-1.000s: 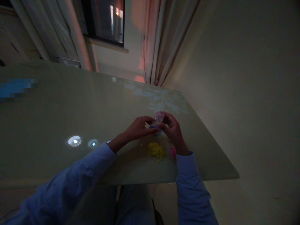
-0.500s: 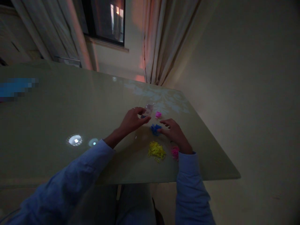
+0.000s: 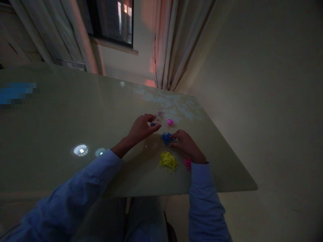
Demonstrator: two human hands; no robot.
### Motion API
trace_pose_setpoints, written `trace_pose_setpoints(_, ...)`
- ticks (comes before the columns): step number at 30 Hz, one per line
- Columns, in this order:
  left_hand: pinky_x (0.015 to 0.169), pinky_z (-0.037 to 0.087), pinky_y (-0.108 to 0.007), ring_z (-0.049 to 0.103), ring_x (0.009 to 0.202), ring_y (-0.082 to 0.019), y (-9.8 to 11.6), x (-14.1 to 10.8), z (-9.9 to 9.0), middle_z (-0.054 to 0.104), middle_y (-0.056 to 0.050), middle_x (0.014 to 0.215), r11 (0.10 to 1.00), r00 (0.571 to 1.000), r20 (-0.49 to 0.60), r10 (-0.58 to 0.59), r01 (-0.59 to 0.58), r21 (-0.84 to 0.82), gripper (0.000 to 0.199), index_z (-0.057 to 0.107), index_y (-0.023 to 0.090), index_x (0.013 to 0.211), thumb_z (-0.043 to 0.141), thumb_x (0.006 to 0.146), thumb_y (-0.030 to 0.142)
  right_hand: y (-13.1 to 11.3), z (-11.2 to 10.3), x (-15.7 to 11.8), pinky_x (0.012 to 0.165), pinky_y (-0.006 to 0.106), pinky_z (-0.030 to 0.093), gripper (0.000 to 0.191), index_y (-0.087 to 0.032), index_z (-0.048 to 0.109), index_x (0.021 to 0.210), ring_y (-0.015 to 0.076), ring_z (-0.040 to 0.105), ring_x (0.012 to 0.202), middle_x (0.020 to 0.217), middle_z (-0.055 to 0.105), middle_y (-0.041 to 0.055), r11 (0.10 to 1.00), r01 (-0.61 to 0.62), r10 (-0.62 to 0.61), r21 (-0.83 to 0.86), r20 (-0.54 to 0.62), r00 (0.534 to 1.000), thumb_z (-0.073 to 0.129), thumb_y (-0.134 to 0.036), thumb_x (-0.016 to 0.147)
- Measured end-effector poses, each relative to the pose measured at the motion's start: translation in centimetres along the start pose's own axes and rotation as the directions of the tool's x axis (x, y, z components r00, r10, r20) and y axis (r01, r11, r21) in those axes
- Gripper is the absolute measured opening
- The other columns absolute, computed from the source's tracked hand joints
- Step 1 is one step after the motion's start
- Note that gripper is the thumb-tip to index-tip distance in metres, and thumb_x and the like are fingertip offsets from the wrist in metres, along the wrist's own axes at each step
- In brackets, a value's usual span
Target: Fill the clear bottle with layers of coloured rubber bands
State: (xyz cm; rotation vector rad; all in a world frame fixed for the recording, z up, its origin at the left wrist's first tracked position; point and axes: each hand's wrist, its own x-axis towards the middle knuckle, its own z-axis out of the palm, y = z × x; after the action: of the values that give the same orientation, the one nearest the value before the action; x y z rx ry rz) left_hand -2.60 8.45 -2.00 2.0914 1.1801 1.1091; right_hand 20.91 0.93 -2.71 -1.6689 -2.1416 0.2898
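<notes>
Left hand [image 3: 141, 127] gripping a clear container [image 3: 160, 115], near end hidden; right hand [image 3: 186, 143] at the right of the blue pile [image 3: 166, 138], whether pinching pieces cannot be told. Nearer, pink pile [image 3: 187, 163], partly covered; far left, blurred blue shape [image 3: 16, 92], cut off.

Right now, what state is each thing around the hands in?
Clear container, held in the left hand; open or closed, unclear
Blue pile, loose, partly covered by the right hand
Yellow pile, loose, uncovered
Pink pile, partly hidden by the right hand
Pink object, apart from both hands
Right hand, at the blue pile; grip unclear
</notes>
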Motion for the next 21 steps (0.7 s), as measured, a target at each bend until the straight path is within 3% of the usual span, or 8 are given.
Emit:
trace_pose_setpoints(9,0.077,0.054,-0.035,0.07,0.088,-0.024,-0.12,0.06,0.26,0.076,-0.009,0.095,0.999,1.0,0.03,-0.007,0.009,-0.054,0.033,0.072,0.018,0.092,0.074,0.074,0.045,-0.29,0.95,0.39,0.08,0.034,0.049,0.008,-0.026,0.083,0.085,0.0226,0.066,0.084,0.085,0.073,0.0055,0.998,0.043,-0.042,-0.056,0.008,0.999,0.077,-0.023,0.08)
trace_pose_setpoints(21,0.074,0.051,-0.033,0.068,0.085,-0.023,0.07,0.07,0.54,0.075,-0.008,0.092,0.997,1.0,0.025,0.003,-0.001,-0.079,0.03,0.07,0.017,0.086,0.074,0.074,0.044,-0.66,0.83,0.72,0.073,0.032,0.046,0.015,-0.022,0.082,0.084,0.0209,0.065,0.077,0.082,0.073,0.0073,0.98,0.058,-0.051,-0.189,0.043,0.998,0.068,-0.023,0.089)
